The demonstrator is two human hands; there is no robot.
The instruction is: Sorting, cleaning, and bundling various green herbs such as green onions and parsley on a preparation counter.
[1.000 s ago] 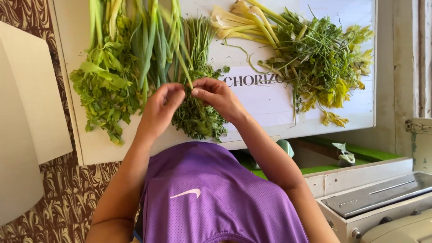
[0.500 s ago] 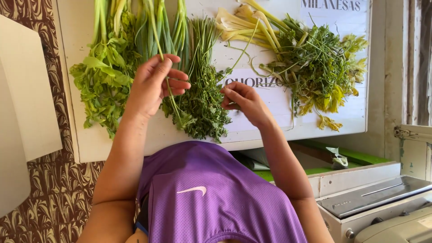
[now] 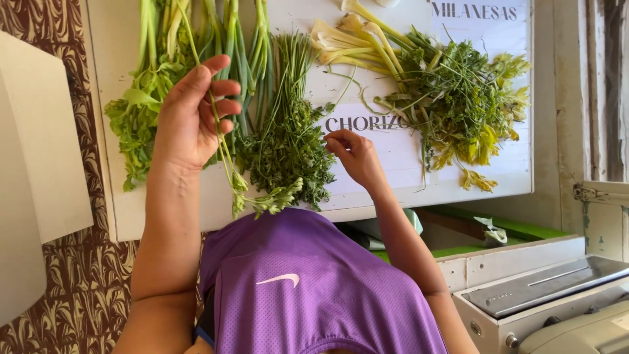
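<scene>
My left hand is raised over a white board and grips a long thin herb sprig, whose leafy end hangs toward my purple shirt. Under that hand lie leafy green stalks. Beside them is a dark green parsley bunch. My right hand rests at the right edge of that bunch. Its fingertips are pinched together against the leaves, and I see nothing held in them. A looser pile of herbs with pale stems and yellowing leaves lies further right on the board.
A white box stands at the left over a brown patterned surface. At the lower right sits a white machine with a metal top. Behind it are a green edge and a worn white frame.
My left hand has pulled a sprig free and risen up and left with it. My right hand has parted from the left one and moved to the parsley bunch's right edge.
</scene>
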